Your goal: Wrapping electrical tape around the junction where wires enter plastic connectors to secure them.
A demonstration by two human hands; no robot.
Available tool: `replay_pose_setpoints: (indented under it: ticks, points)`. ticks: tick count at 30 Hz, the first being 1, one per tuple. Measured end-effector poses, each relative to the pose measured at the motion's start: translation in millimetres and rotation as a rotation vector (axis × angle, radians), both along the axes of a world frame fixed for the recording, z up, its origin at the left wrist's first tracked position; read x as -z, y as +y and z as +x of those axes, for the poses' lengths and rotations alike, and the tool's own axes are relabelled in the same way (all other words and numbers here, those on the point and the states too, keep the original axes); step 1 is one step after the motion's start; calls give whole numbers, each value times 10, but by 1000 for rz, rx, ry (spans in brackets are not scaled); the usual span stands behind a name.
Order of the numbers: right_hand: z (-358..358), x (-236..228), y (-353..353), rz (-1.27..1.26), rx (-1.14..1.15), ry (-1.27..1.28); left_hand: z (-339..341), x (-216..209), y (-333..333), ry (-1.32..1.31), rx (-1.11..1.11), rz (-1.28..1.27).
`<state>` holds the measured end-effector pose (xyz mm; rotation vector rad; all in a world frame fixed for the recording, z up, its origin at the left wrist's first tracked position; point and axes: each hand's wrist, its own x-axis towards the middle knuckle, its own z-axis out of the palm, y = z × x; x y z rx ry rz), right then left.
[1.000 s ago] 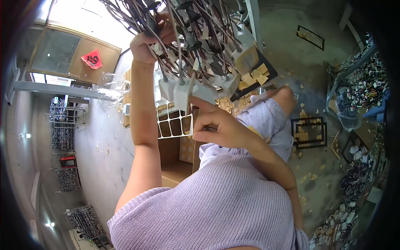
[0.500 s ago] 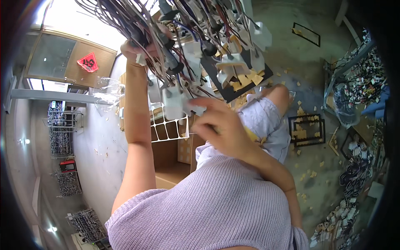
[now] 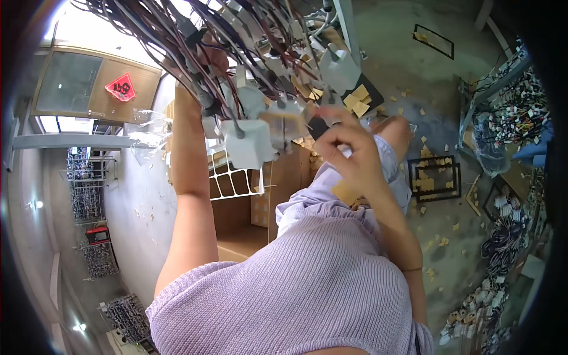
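A thick bundle of dark and brown cables [image 3: 177,50] hangs at the top, with white box-shaped plugs [image 3: 245,144] at the lower ends. My left hand [image 3: 212,58], partly hidden behind the strands, is closed around the cables. To the right of the plugs is my right hand [image 3: 350,148], its fingers curled and the tips blurred. Beside those fingertips a smeared tan strip [image 3: 283,115] crosses in front of the plugs; whether they grip it cannot be seen. Another white plug [image 3: 340,70] hangs farther right.
An open cardboard box [image 3: 236,228] with a white grid frame [image 3: 234,183] stands below the plugs. Tan scraps [image 3: 358,100] litter a dark panel and the floor. Black frames [image 3: 435,180] lie to the right, near a rack of cables [image 3: 515,118]. A grey post [image 3: 348,32] rises behind.
My right hand has moved right and slightly up, away from the nearest plug. The cable bundle and plugs have shifted and turned; my left hand stays on the cables.
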<state>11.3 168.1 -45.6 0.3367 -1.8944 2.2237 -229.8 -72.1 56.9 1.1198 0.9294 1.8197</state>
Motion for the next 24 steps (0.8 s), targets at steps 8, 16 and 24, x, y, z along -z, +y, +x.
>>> replay_pose_setpoints:
  ticks: [8,16,24]
  points:
    - [-287,105,554,-61,293,47,-145,-13,87,-23,41,33]
    - [-78,316,634,-302,262,-147,-76,-74,187,-21,98,78]
    - [-4,327,634,-469,195,-208,196,-197,-144,-18,20,63]
